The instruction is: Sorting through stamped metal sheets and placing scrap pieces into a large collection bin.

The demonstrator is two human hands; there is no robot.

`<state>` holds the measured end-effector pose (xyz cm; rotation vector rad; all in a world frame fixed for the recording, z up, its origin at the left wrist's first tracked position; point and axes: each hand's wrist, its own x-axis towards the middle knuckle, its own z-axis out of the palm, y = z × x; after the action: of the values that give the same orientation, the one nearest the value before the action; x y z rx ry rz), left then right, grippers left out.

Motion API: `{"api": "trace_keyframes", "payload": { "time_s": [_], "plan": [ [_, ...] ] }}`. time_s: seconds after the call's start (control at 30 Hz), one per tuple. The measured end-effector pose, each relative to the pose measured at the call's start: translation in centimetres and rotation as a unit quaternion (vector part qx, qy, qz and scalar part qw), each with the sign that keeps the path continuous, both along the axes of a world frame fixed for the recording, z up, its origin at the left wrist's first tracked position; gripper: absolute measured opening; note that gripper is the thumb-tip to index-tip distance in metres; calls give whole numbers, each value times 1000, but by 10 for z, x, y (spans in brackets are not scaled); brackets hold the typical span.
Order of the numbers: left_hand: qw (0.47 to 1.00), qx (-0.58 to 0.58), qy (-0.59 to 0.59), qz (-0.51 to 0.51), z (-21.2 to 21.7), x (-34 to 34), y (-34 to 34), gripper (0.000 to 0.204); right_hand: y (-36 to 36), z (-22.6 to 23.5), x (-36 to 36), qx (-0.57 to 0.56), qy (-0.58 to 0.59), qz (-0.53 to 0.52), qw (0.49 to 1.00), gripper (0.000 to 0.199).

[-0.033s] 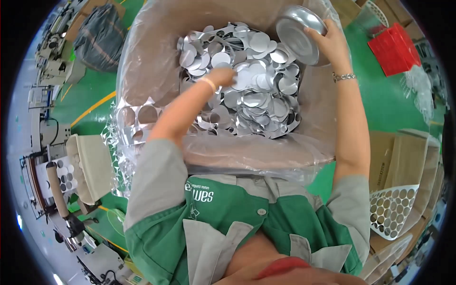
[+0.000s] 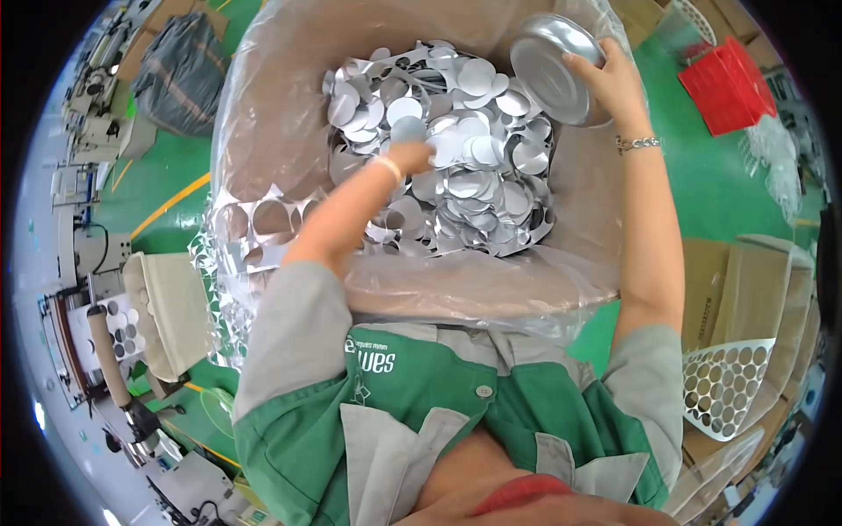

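A heap of shiny round metal discs lies with punched metal scrap in a large carton lined with clear plastic. My left hand is low over the heap's left part, fingers pointing right. A greyish disc shows right beside it. Blur and the hand's own back hide whether its fingers grip anything. At the carton's far right, my right hand grips a shallow round metal bowl by the rim, thumb on the inner side. The bowl is tilted, its inside facing me.
Perforated metal sheets hang over the carton's left edge. A red crate stands at the far right, a plastic bag beside it. Cardboard with a punched white sheet is at lower right. A dark wrapped bundle sits far left.
My left hand has drawn slightly toward me over the heap, and more of the greyish disc beside it shows. My right hand and the bowl have hardly moved.
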<state>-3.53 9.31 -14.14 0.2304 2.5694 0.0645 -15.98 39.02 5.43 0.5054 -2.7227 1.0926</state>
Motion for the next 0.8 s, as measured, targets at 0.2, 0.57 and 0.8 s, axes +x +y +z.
{"api": "trace_keyframes", "payload": {
  "time_s": [0.2,0.57,0.8],
  "plan": [
    [983,-46,121,131,-57,45,-1,34,27,-12,-36,-24,-52,-42,997,49],
    [962,164,60,211,-113,-40,76,45,15,13,-28,-114,-159,18,981,37],
    [987,80,-28,140,-124,8,93,32,40,-30,-32,-43,-110,-15,993,52]
  ]
}}
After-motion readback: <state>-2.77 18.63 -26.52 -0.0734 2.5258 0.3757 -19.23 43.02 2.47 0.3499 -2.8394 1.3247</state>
